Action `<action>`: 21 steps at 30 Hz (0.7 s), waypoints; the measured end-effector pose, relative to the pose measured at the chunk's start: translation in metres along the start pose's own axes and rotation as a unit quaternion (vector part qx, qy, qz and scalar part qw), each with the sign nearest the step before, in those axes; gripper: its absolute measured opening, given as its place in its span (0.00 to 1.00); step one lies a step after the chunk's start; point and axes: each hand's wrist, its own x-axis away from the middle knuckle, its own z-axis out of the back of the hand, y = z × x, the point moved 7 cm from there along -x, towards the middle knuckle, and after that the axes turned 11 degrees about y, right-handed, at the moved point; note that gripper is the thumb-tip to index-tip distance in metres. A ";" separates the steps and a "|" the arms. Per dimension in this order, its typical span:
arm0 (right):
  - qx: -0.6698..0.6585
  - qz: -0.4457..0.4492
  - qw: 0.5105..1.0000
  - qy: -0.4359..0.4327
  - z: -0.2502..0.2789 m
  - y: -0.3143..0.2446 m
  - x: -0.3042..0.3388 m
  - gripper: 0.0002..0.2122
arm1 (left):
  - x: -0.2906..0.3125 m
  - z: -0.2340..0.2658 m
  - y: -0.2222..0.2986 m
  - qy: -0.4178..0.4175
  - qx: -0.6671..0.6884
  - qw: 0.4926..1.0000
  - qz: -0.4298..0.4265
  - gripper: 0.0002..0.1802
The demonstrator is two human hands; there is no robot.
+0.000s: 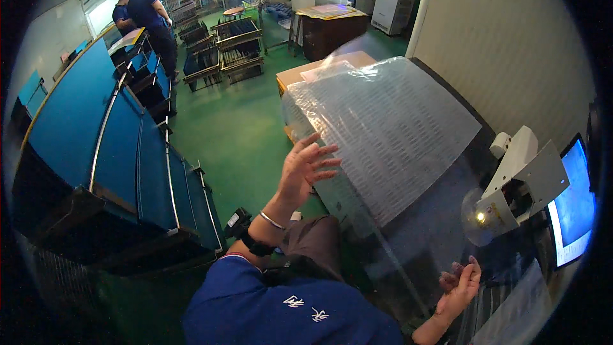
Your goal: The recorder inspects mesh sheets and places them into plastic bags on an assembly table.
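You're mid-lift with the clear patterned plastic sheet point(389, 121) — it hangs tilted over the dark workbench point(421, 230). Your left hand point(305, 167) is spread open against its left edge; your right hand point(461, 284), fingers loosely curled, props the lower edge. Judging by this, laying it flat comes next — the white microscope point(517, 179) crowds the right, green floor point(236, 121) lies open leftward.

From my feed, the dark worktable point(440, 217) runs along the wall on the right. A large clear plastic sheet point(389, 128) printed with rows of small marks lies over a stack at its far end and drapes toward the near left edge. A white lamp-fitted inspection stand point(517, 179) sits near the right edge, a lit monitor point(575, 204) just beside it.
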 end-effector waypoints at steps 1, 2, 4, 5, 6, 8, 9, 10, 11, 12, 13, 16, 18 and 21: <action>0.033 -0.002 0.999 -0.005 0.000 0.002 0.003 0.19 | 0.001 0.004 0.002 -0.002 -0.002 1.000 0.000 0.32; 0.032 -0.004 0.999 -0.001 0.008 0.006 0.006 0.19 | 0.000 0.013 0.004 0.033 -0.075 0.996 -0.031 0.28; 0.185 0.046 0.981 0.043 0.036 0.011 0.016 0.24 | -0.006 0.029 -0.002 0.054 -0.153 0.986 -0.048 0.25; 0.188 0.041 0.980 0.057 0.041 0.005 0.022 0.24 | -0.012 0.046 -0.010 0.087 -0.201 0.973 -0.076 0.24; 0.232 0.004 0.973 0.008 0.038 -0.001 0.033 0.25 | -0.015 0.059 -0.015 0.114 -0.250 0.956 -0.100 0.23; 0.290 -0.130 0.944 -0.085 0.045 0.001 0.045 0.21 | -0.015 0.072 -0.018 0.145 -0.286 0.940 -0.120 0.23; 0.275 -0.137 0.941 -0.144 0.048 0.007 0.056 0.23 | -0.017 0.072 -0.018 0.139 -0.292 0.936 -0.141 0.23; 0.257 -0.145 0.933 -0.204 0.051 0.022 0.066 0.26 | -0.015 0.077 -0.015 0.134 -0.290 0.928 -0.193 0.23; 0.239 -0.114 0.930 -0.255 0.049 0.037 0.074 0.28 | -0.019 0.080 -0.015 0.145 -0.266 0.932 -0.197 0.23; 0.221 -0.082 0.922 -0.309 0.045 0.047 0.087 0.29 | -0.022 0.080 -0.013 0.145 -0.306 0.912 -0.230 0.23; 0.222 -0.099 0.917 -0.316 0.038 0.046 0.095 0.29 | -0.026 0.082 -0.012 0.150 -0.305 0.913 -0.227 0.23; 0.182 -0.131 0.936 -0.271 0.034 0.062 0.105 0.25 | -0.025 0.060 -0.020 0.147 -0.293 0.922 -0.206 0.23; 0.138 -0.138 0.955 -0.226 0.040 0.067 0.102 0.22 | -0.026 0.052 -0.030 0.146 -0.284 0.927 -0.198 0.23; 0.104 -0.085 0.982 -0.135 0.051 0.056 0.089 0.14 | -0.023 0.039 -0.033 0.118 -0.326 0.919 -0.187 0.24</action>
